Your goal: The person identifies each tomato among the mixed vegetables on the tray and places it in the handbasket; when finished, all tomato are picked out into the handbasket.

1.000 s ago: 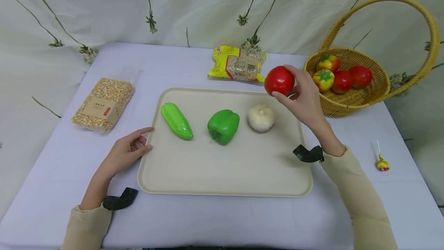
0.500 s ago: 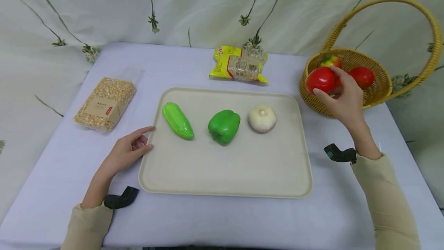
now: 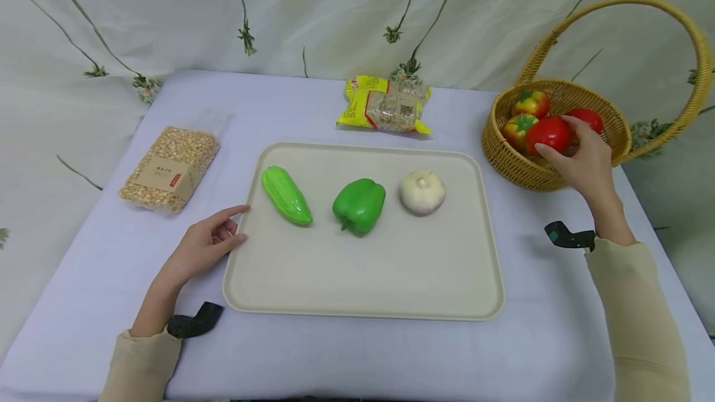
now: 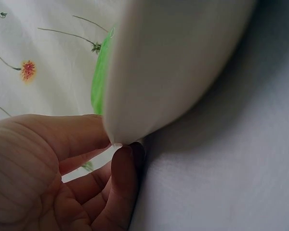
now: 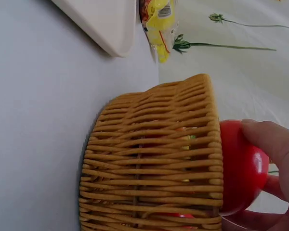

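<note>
My right hand (image 3: 591,163) holds a glossy red tomato (image 3: 547,134) between thumb and fingers, inside the wicker basket (image 3: 511,169). The right wrist view shows this tomato (image 5: 243,168) partly above the basket's rim. Beside it in the basket lie two red-and-yellow fruits (image 3: 532,103) and another red one (image 3: 588,119), partly behind my hand. At the left edge of the beige tray (image 3: 363,278), my left hand (image 3: 198,247) pinches the rim. A green pepper (image 3: 359,206), a long light-green vegetable (image 3: 287,196) and a garlic bulb (image 3: 422,192) lie on the tray.
A bag of corn kernels (image 3: 170,169) lies left of the tray, on the white tablecloth (image 3: 391,358). Behind the tray are yellow packets (image 3: 385,104). The basket's tall handle (image 3: 698,61) arches up at the right, before a floral cloth backdrop (image 3: 184,11).
My right hand has carried the tomato rightward from above the tray's back right corner and lowered it into the basket. My left hand has stayed at the tray's edge.
</note>
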The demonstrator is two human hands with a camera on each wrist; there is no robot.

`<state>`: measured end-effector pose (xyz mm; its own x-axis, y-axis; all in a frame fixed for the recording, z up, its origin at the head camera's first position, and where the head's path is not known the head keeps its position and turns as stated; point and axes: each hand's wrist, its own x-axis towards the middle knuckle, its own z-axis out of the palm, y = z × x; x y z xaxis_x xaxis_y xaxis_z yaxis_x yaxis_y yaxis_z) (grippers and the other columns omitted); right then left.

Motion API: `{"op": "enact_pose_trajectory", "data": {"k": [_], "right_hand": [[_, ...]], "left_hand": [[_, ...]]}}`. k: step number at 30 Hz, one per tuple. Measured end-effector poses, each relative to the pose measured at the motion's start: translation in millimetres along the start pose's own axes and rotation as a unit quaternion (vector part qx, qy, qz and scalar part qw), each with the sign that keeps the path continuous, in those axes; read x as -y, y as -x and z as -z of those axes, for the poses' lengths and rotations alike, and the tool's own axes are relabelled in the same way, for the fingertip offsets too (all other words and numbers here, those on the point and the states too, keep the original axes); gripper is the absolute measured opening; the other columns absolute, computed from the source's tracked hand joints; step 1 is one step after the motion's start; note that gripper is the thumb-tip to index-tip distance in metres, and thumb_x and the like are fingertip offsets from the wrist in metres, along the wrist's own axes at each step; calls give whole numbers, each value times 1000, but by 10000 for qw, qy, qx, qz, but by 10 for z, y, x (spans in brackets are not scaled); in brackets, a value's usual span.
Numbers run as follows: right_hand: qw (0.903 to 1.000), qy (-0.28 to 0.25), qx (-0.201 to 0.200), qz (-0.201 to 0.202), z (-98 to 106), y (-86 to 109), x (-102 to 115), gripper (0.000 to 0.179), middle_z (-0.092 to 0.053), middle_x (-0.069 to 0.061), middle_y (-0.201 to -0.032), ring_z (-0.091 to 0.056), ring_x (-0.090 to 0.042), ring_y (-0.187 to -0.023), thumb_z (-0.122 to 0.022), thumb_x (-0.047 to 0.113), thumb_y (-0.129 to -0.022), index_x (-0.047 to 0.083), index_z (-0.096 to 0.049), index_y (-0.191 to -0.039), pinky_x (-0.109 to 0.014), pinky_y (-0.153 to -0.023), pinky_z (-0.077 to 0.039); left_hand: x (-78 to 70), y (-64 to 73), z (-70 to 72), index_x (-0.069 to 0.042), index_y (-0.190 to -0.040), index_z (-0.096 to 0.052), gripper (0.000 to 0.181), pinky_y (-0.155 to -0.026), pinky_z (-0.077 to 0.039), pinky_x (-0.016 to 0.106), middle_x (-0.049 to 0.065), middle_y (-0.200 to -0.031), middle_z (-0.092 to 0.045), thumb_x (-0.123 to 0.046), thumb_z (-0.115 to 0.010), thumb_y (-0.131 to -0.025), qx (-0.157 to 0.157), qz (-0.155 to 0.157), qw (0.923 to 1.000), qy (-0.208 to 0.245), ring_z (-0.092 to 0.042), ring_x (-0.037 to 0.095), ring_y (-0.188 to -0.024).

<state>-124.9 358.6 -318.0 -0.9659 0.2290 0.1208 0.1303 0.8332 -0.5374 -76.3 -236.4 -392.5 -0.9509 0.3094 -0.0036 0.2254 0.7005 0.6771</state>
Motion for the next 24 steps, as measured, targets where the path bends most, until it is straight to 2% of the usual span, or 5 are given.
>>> {"op": "enact_pose_trajectory", "data": {"k": [7,10,14,19,24], "right_hand": [[9913,586,1152,-226,33,-102,-60,80,-31,-34,-142,-29,-51,-123,-56,44,-89,1,-21,-147,-68,-92,-36],[9846,854,1518,-170,56,-174,-71,79,-32,-36,-139,-28,-52,-121,-57,41,-89,-1,-22,-146,-69,-93,-34],[9746,1047,1951,-348,68,-264,-96,73,-32,-37,-136,-27,-52,-120,-58,28,-90,0,-21,-146,-68,-94,-34],[9647,1241,2214,-700,53,-313,-123,72,-30,-36,-138,-26,-52,-120,-58,27,-91,1,-21,-147,-69,-96,-32],[9633,1238,2173,-976,27,-333,-120,85,-28,-36,-141,-25,-53,-120,-54,52,-88,4,-18,-148,-70,-96,-30]], "left_hand": [[22,1,8,-2,-130,-51,44,-57,-40,19,7,-84,-55,-10,-63,-88,-11,-17,10000,52,-45,-1,-65],[22,-2,9,-2,-130,-51,44,-57,-40,19,7,-84,-54,-10,-63,-88,-15,4,10000,52,-45,-1,-65],[15,-8,8,-2,-130,-51,44,-57,-40,18,7,-84,-54,-10,-63,-88,-21,14,10000,58,-45,0,-65],[-5,-25,9,-2,-130,-51,44,-57,-40,18,8,-84,-54,-10,-63,-88,20,-4,10000,52,-45,-1,-66],[-17,-41,29,-2,-130,-52,44,-57,-39,18,7,-83,-54,-10,-63,-88,21,-73,10000,-18,-44,-1,-65]]}}
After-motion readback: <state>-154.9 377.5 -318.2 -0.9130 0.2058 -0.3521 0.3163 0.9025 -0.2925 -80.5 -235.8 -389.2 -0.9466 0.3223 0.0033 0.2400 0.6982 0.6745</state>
